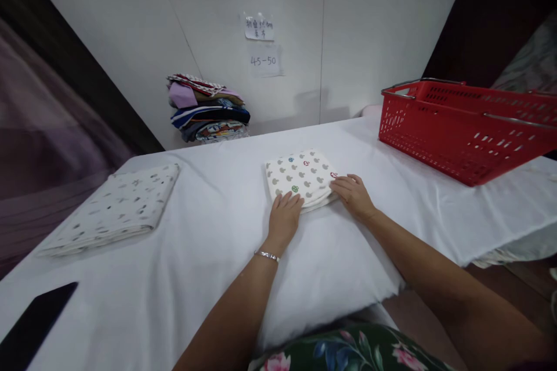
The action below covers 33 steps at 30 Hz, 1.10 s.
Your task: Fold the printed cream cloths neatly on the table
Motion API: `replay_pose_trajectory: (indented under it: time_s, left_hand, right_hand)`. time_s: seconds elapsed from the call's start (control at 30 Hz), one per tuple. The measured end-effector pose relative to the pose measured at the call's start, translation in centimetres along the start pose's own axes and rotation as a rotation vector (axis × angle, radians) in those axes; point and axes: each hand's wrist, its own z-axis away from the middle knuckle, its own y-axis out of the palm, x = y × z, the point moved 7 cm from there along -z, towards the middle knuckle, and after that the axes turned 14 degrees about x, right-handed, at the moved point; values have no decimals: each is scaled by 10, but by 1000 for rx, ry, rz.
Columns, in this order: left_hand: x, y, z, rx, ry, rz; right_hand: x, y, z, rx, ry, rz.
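Note:
A small folded white cloth [300,173] printed with grey mushroom-like shapes and a few coloured ones lies in the middle of the table. My left hand [285,221], with a silver bracelet at the wrist, rests on its front left corner, fingers stretched out flat. At the front right corner, my right hand [354,196] lays its extended fingers on the cloth's edge; its thumb is hard to make out. Several folded layers show along the near edge between the hands. Neither hand visibly grips the fabric.
A larger folded patterned cloth [117,203] lies on the left of the white-covered table [204,278]. A dark flat object [37,324] is at the near left. A red basket [461,130] stands at right. Folded fabrics [211,107] are stacked by the wall.

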Motion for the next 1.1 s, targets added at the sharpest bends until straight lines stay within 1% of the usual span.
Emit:
replay_pose_trajectory:
  time_s: [0.13, 0.27, 0.4, 0.47, 0.57, 0.63, 0.7, 0.77, 0.83, 0.9, 0.93, 0.97, 1.03, 1.07, 1.1]
  left_hand:
    - [-3, 6, 2, 27, 4, -10]
    - [-5, 6, 3, 15, 10, -16]
    - [-5, 7, 4, 6, 5, -32]
    - [-6, 9, 5, 6, 3, -48]
    - [-7, 11, 6, 11, -6, -65]
    - [-8, 12, 6, 17, -12, -58]
    - [-9, 9, 7, 21, -22, -30]
    - [-10, 4, 9, 25, -23, 27]
    - [-9, -2, 11, 16, -10, 129]
    - [-3, -10, 13, -31, -22, 259]
    - [5, -13, 15, -80, -65, 324]
    - [15, -16, 16, -136, -138, 385]
    - [39, -16, 22, -236, -348, 488]
    - [49, -13, 25, -260, -449, 529]
    - [56, -10, 27, -263, -522, 560]
  right_hand:
    - [3, 5, 11, 69, -52, -16]
    - [2, 5, 19, 48, -56, -23]
    - [2, 5, 20, 32, -57, 4]
    - [9, 5, 19, 28, -59, 29]
    - [33, 8, 13, 53, -108, 65]
    - [53, 17, 10, 111, -172, 90]
    - [67, 28, 9, 167, -220, 112]
    - [72, 37, 9, 204, -241, 123]
    - [71, 42, 9, 223, -250, 125]
    - [68, 43, 10, 229, -247, 116]
    - [67, 43, 10, 229, -241, 107]
    - [66, 42, 10, 231, -235, 97]
    - [65, 41, 11, 235, -224, 69]
    - [65, 41, 12, 238, -220, 53]
    - [65, 40, 12, 241, -216, 35]
